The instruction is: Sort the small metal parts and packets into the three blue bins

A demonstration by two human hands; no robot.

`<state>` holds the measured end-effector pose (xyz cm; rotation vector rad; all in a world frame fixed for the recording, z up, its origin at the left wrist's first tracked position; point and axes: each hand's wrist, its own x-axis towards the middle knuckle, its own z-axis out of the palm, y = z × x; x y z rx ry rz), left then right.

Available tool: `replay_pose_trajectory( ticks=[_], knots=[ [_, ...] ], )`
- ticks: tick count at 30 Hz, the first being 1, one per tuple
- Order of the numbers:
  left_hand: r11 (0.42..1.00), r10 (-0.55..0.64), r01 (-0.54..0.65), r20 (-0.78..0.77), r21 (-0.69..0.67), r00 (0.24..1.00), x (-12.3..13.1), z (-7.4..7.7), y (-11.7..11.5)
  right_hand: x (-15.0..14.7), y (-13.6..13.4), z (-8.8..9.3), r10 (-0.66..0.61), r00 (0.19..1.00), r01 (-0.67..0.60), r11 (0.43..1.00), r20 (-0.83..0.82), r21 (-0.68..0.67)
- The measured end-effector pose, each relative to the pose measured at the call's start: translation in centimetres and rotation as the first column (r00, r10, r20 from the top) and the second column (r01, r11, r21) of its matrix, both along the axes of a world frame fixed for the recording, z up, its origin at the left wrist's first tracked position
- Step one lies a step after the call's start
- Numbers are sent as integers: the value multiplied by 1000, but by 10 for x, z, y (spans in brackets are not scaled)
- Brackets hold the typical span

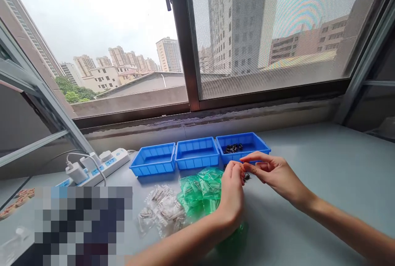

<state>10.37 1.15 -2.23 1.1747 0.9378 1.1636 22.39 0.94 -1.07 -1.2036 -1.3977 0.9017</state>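
My left hand [232,192] is closed, its fingertips pressed together in front of the right-hand blue bin. My right hand [273,171] meets it there, thumb and index finger nearly touching the left fingertips. Whatever the two hands pinch between them is too small and hidden to name. Just below the fingertips lie a few small black parts [247,176] on the table. A heap of green plastic packets [197,190] spreads beside and under my left wrist. Left of it is a pile of clear bags [165,208] with small greyish pieces inside.
Three blue bins stand in a row by the window: a left bin [153,170], a middle bin [197,162] and a right bin [262,149] containing black parts [233,148]. A white power strip [115,161] with plugs and cables lies at left, near a blurred-out patch [83,225].
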Motion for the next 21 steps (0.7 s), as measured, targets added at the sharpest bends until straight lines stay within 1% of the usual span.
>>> replay_pose_trajectory(
  ticks=[4, 10, 17, 21],
  knots=[
    [1000, 9, -9, -19, -6, 1000, 0, 0, 0, -2, -1, 3, -13, 999, 12, 999, 31, 34],
    [1000, -4, 4, -49, 11, 999, -2, -2, -1, 0, 2, -3, -20, 1000, 19, 999, 7, 40],
    [1000, -2, 2, -3, 6, 1000, -3, -3, -2, 1, 2, -11, 7, 999, -7, 1000, 43, 18],
    [1000, -10, 10, 26, 0, 1000, -2, -3, -1, 0, 1, -11, 15, 998, -16, 1000, 57, 21]
  ],
)
